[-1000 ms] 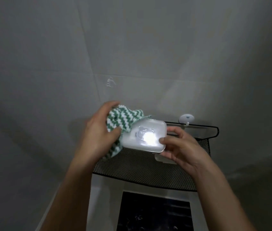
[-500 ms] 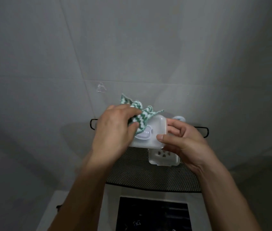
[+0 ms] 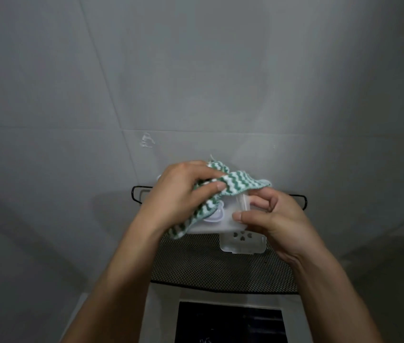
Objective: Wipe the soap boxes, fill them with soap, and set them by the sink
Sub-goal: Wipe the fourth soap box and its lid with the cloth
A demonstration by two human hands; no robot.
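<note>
A translucent white soap box (image 3: 223,219) is held in the air above a black mesh shelf (image 3: 220,266). My right hand (image 3: 270,219) grips the box's right end with thumb and fingers. A green-and-white zigzag cloth (image 3: 235,185) lies draped over the box's top and left side, and my left hand (image 3: 183,194) pinches that cloth against the box. On the shelf just below rests a second white box part (image 3: 243,242) with small holes, partly covered by my right hand.
The shelf hangs on a grey tiled wall (image 3: 196,82), with its black wire rim (image 3: 136,194) showing at both sides. Below the shelf is a white surface (image 3: 161,315) around a dark rectangular opening (image 3: 230,323). A clear hook (image 3: 147,140) sticks to the wall.
My left hand has drawn the cloth across the box toward the right, so it covers more of the top. The view has shifted slightly and the shelf sits more centred.
</note>
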